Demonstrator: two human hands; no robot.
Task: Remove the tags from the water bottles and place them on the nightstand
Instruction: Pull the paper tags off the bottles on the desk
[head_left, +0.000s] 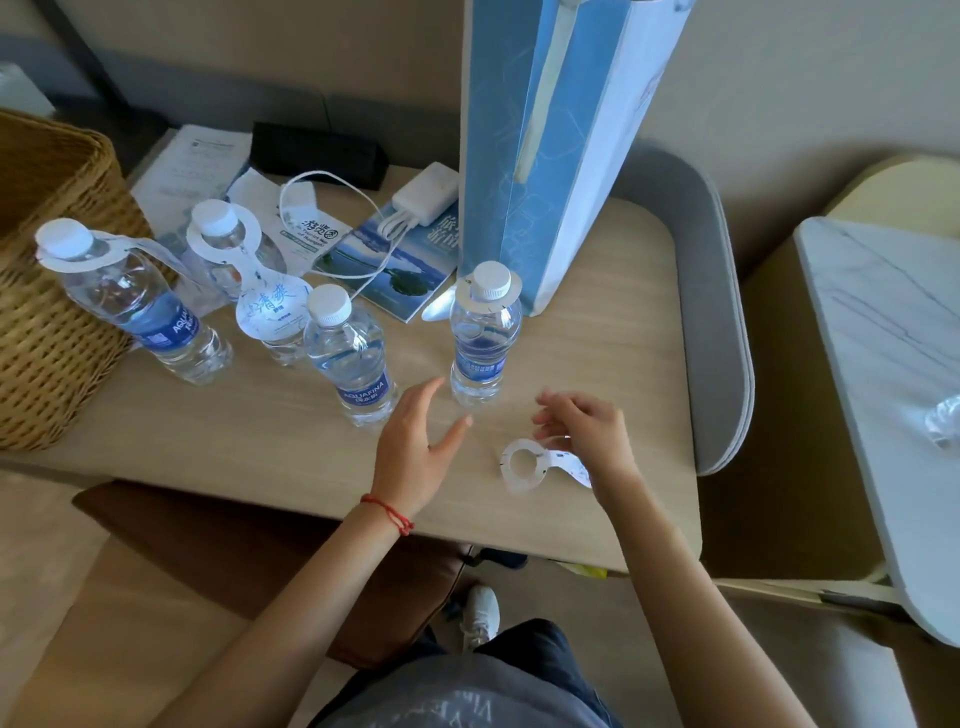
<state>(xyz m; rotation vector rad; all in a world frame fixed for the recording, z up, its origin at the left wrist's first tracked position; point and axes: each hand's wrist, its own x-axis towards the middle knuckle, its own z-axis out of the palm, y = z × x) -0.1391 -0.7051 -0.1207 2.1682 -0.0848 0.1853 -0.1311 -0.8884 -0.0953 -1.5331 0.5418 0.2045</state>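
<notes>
Several clear water bottles stand on the wooden nightstand (597, 353). The far-left bottle (130, 306), the one behind it (228, 249) and the right bottle (485, 332) each carry a white paper tag around the neck. The middle front bottle (350, 358) has a bare neck. A loose white tag (540, 465) with a round hole lies flat on the nightstand near the front. My right hand (587, 436) hovers just over its right end, fingers curled, not clearly gripping it. My left hand (415, 447) is open between the bare bottle and the right bottle, touching neither.
A tall blue paper bag (545, 156) stands behind the right bottle. Brochures (395, 260), a white charger with cable (426, 195) and a black box (317, 153) lie at the back. A wicker basket (47, 291) stands at the left. A marble-topped table (893, 364) is at the right.
</notes>
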